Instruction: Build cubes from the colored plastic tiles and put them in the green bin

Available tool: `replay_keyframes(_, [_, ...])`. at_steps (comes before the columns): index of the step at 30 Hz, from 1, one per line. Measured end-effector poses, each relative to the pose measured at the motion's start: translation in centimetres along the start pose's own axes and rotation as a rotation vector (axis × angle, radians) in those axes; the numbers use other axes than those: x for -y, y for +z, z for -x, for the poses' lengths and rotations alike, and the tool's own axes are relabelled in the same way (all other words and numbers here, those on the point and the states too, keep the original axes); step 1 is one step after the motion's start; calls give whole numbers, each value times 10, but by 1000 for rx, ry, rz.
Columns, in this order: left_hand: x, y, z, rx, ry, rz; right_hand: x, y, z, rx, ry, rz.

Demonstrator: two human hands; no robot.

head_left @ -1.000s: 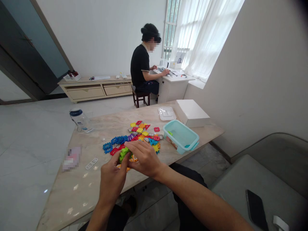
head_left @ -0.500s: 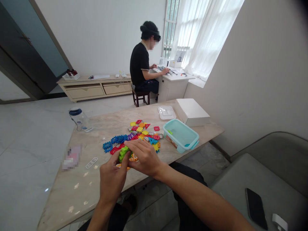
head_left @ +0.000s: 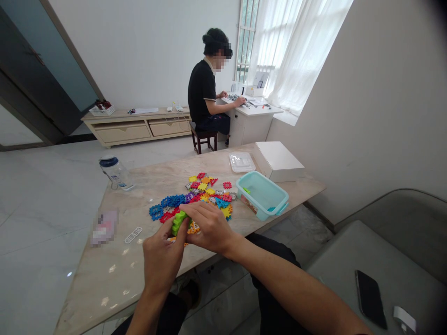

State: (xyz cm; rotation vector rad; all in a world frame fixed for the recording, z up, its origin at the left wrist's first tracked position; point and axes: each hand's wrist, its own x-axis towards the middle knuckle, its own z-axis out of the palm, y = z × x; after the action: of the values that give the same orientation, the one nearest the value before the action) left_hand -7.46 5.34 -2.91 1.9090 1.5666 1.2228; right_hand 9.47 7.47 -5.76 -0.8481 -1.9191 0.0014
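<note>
Several bright green interlocking plastic pieces, pressed together in a small block, are held between both hands above the table's front part. My left hand grips the block from the left, thumb and fingers around it. From the right, my right hand closes on it, fingers over the top and thumb below. Fingers hide part of the block. Beyond the hands lies a loose pile of coloured pieces: blue interlocking pieces at left, yellow pieces and red ones farther back, orange ones partly behind my right hand.
A light teal bin with a few green and blue pieces stands right of the pile. Behind it are a clear lid and a white box. A water bottle stands at the left. A person sits at another table.
Both hands keep their grip on the green block, with almost no movement. The view has shifted very slightly.
</note>
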Motion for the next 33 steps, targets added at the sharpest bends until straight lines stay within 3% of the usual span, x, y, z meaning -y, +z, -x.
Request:
replay_keyframes(7, [3, 1, 0, 2, 1, 9, -4, -1, 2, -16, -33, -12])
replay_keyframes(26, [-2, 2, -3, 94, -50, 49, -8, -4, 2, 71, 68, -28])
replay_keyframes(33, [-7, -1, 1, 121, -15, 25, -2, -7, 4, 31, 57, -48])
